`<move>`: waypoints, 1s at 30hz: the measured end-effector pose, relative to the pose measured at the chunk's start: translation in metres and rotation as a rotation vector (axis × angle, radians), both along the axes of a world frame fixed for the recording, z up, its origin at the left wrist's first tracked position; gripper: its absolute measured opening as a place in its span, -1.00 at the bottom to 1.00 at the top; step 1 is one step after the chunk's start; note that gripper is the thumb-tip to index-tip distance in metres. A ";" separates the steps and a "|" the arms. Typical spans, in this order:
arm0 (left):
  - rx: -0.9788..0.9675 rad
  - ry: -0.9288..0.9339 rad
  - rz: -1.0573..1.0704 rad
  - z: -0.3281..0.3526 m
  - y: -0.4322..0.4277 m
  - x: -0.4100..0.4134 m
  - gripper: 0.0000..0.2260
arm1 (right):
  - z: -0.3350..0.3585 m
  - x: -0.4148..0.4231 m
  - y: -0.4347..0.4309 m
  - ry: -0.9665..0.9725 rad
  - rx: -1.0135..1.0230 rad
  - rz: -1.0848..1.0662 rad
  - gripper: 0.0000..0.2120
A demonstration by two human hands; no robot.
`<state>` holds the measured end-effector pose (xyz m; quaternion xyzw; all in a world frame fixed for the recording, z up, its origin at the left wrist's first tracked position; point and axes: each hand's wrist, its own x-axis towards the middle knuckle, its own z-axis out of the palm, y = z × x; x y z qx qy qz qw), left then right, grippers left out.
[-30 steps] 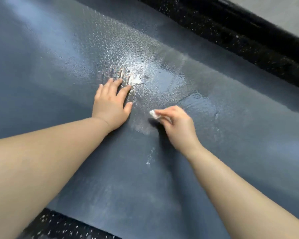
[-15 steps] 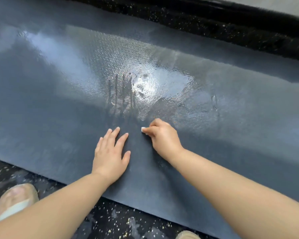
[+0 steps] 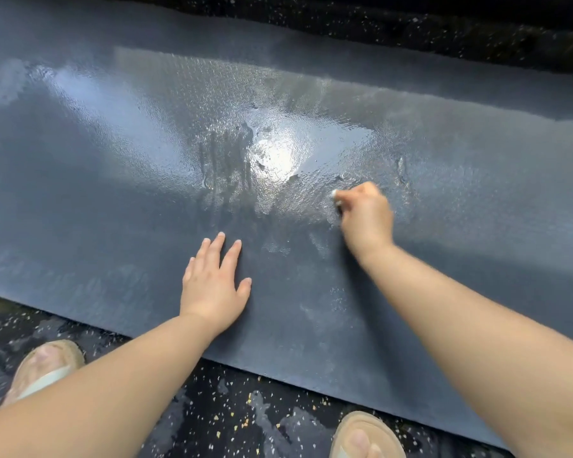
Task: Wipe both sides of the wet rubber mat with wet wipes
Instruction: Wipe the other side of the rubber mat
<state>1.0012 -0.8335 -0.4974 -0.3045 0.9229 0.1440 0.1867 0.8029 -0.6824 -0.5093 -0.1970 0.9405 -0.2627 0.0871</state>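
1. The rubber mat point(image 3: 113, 200) lies flat on the floor point(image 3: 232, 414). It is a dark grey, textured sheet spanning the view from side to side, and its near edge runs at a slant just ahead of the person's feet.
2. The left hand point(image 3: 212, 285) rests palm down on the mat, close to that near edge. Its grip is spread: fingers straight and slightly fanned, thumb out to the side, holding nothing.
3. The right hand point(image 3: 366, 216) is farther out on the mat, beyond and to the right of the left hand and apart from it. Its grip is curled tight round a small wad of wet wipe point(image 3: 335, 196). Only a white scrap shows at the fingertips, down at the mat's surface. The hand is slightly blurred.
4. A wet patch point(image 3: 278, 153) with a bright glare covers the middle of the mat. The wipe sits at its lower right margin.
5. Several parallel streaks point(image 3: 225, 166) run through the wet film left of the glare, beyond the left hand's fingertips.
6. The floor is black with pale specks and wet in places. It shows along both the near and far sides of the mat.
7. A left sandal point(image 3: 43, 368) and a right sandal point(image 3: 364, 438), both tan, stand on the near floor, and neither touches the mat.
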 end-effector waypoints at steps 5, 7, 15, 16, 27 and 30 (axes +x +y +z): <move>-0.034 0.001 0.002 -0.001 0.003 0.001 -0.42 | 0.011 0.109 -0.004 -0.178 -0.109 0.516 -0.81; -0.040 -0.007 -0.009 0.000 0.002 0.001 -0.41 | 0.015 0.111 -0.002 -0.248 -0.139 0.623 -0.84; -0.033 -0.053 -0.025 0.004 0.001 0.003 -0.41 | 0.002 -0.050 -0.001 -0.071 -0.120 -0.151 -0.71; -0.031 -0.054 -0.019 0.004 0.002 0.003 -0.40 | -0.002 -0.055 -0.003 -0.073 -0.058 -0.170 -0.70; -0.054 -0.019 -0.004 0.000 0.008 0.005 -0.39 | 0.007 0.102 -0.015 -0.218 -0.117 0.693 -0.79; -0.041 -0.019 0.013 0.002 0.009 0.004 -0.40 | 0.012 0.050 0.005 -0.125 -0.271 0.289 -0.80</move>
